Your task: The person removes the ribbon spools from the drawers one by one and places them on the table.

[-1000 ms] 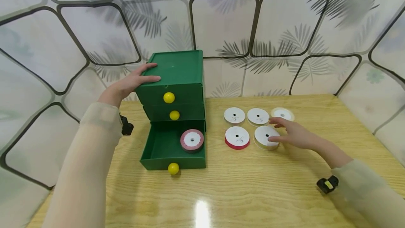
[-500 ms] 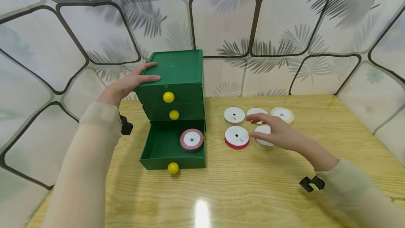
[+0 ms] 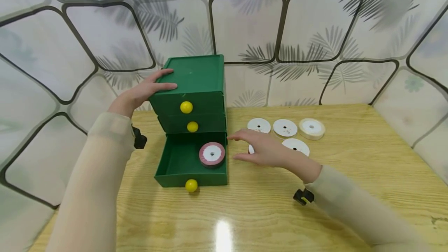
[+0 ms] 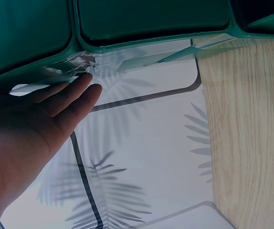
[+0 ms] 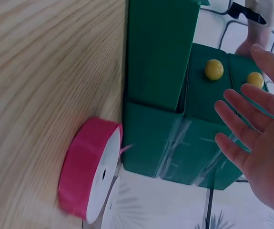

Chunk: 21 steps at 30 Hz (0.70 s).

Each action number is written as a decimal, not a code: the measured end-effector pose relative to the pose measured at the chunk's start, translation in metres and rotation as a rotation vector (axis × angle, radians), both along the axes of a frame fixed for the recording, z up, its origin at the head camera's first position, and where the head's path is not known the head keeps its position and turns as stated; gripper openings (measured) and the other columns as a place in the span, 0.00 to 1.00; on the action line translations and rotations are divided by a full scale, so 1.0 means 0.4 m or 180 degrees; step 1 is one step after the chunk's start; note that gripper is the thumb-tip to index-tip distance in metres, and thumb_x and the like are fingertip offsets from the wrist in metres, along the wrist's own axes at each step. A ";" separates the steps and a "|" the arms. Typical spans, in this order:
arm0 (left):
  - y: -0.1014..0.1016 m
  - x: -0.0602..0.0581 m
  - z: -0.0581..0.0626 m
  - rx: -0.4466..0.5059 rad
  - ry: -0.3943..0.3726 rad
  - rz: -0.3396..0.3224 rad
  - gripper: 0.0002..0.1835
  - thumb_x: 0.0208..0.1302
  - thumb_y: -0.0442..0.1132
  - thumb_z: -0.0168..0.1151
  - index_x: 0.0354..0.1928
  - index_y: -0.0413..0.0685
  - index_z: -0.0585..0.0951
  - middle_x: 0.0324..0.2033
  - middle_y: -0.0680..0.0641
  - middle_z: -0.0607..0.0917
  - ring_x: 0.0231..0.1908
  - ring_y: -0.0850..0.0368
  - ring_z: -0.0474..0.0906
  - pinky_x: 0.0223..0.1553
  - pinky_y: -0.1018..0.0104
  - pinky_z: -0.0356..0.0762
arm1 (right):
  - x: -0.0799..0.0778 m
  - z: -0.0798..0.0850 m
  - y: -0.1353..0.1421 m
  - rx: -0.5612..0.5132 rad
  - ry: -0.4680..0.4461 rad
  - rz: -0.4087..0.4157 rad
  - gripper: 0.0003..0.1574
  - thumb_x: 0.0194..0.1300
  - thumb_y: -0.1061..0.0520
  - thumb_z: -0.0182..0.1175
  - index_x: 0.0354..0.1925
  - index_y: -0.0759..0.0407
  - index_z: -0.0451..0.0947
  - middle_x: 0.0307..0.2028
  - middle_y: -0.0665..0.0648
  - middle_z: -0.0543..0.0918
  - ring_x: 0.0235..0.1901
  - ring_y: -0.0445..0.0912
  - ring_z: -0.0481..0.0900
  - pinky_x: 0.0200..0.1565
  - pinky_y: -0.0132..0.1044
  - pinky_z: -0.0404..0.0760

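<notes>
A green drawer cabinet (image 3: 197,75) with yellow ball knobs stands at the left of the table. My left hand (image 3: 140,92) rests on the left edge of its top, and the left wrist view has the straight fingers along its side. The lowest drawer (image 3: 196,181) is pulled out, with a pink ribbon roll (image 3: 212,154) lying in its right part. Just right of that drawer my right hand (image 3: 269,149) hovers with extended fingers and nothing in it. Below it is a red ribbon spool (image 5: 91,167), mostly covered by this hand in the head view.
More white-faced spools (image 3: 285,128) lie flat to the right of the cabinet, one of them wound with cream ribbon (image 3: 311,128). A leaf-patterned wall covering (image 3: 248,26) rises behind the wooden table (image 3: 259,213).
My right hand has moved left, from over the front right spool, past the red one, to beside the drawer. The left hand and the drawer have stayed put.
</notes>
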State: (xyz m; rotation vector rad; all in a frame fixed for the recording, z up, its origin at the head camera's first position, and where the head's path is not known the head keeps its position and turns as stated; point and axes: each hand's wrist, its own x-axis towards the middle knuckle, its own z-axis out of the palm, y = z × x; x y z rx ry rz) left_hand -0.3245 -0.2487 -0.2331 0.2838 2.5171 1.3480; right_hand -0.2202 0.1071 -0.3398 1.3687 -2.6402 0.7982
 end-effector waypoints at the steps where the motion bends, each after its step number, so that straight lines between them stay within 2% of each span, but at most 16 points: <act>1: 0.001 -0.001 0.000 0.0005 0.0000 -0.0002 0.44 0.68 0.53 0.59 0.78 0.63 0.45 0.76 0.48 0.32 0.71 0.38 0.42 0.67 0.38 0.47 | -0.002 0.001 -0.012 0.0034 -0.0007 0.0005 0.32 0.66 0.47 0.64 0.63 0.57 0.72 0.55 0.53 0.78 0.55 0.46 0.75 0.53 0.44 0.76; 8: 0.001 -0.002 -0.002 0.0028 -0.0021 0.0001 0.44 0.68 0.52 0.58 0.78 0.63 0.45 0.75 0.48 0.32 0.72 0.39 0.41 0.66 0.37 0.47 | -0.027 0.005 -0.089 0.0101 -0.0230 0.0137 0.32 0.66 0.47 0.64 0.64 0.57 0.72 0.59 0.55 0.76 0.58 0.49 0.73 0.58 0.43 0.72; 12: 0.001 -0.002 -0.003 0.0034 -0.0025 0.0008 0.44 0.68 0.52 0.59 0.78 0.64 0.45 0.76 0.48 0.32 0.71 0.38 0.44 0.66 0.38 0.49 | -0.044 0.003 -0.126 0.0178 -0.0313 0.0150 0.32 0.65 0.49 0.65 0.63 0.58 0.72 0.56 0.58 0.77 0.55 0.51 0.76 0.54 0.43 0.75; 17: -0.002 -0.002 -0.003 -0.0008 0.0014 -0.0011 0.44 0.67 0.53 0.59 0.78 0.64 0.46 0.76 0.48 0.34 0.71 0.39 0.46 0.66 0.39 0.50 | -0.064 -0.009 -0.161 0.0299 -0.0261 0.0153 0.32 0.63 0.48 0.68 0.61 0.59 0.74 0.52 0.57 0.80 0.49 0.50 0.78 0.47 0.39 0.76; 21: -0.004 -0.001 -0.003 -0.0030 0.0036 -0.0017 0.44 0.67 0.54 0.59 0.78 0.63 0.46 0.76 0.48 0.35 0.71 0.40 0.47 0.66 0.39 0.51 | -0.079 -0.026 -0.184 0.0350 -0.0340 0.0203 0.32 0.62 0.48 0.68 0.60 0.60 0.75 0.51 0.56 0.80 0.44 0.49 0.78 0.44 0.36 0.76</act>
